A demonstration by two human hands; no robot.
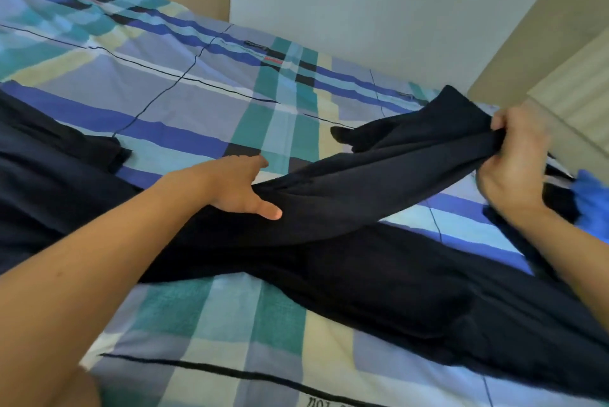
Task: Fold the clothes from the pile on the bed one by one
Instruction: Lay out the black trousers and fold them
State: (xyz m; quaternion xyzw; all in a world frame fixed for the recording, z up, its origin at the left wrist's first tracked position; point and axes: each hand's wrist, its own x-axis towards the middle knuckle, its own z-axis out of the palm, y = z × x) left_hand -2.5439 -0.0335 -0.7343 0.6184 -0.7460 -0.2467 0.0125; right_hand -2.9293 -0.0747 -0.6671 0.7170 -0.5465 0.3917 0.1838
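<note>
A long dark navy garment (346,241) lies stretched across the plaid bed sheet (197,93). My right hand (517,162) grips a bunched end of it at the right and lifts that end off the bed. My left hand (240,185) is at the garment's middle, fingers tucked under a fold and thumb lying on top. Between the two hands the cloth is pulled taut. The lower part of the garment lies flat toward the bottom right.
More dark cloth (49,176) lies at the left edge of the bed. A bright blue piece of fabric (593,205) shows at the right edge. A pale wall (362,11) and a beige headboard (560,60) border the bed at the back and right.
</note>
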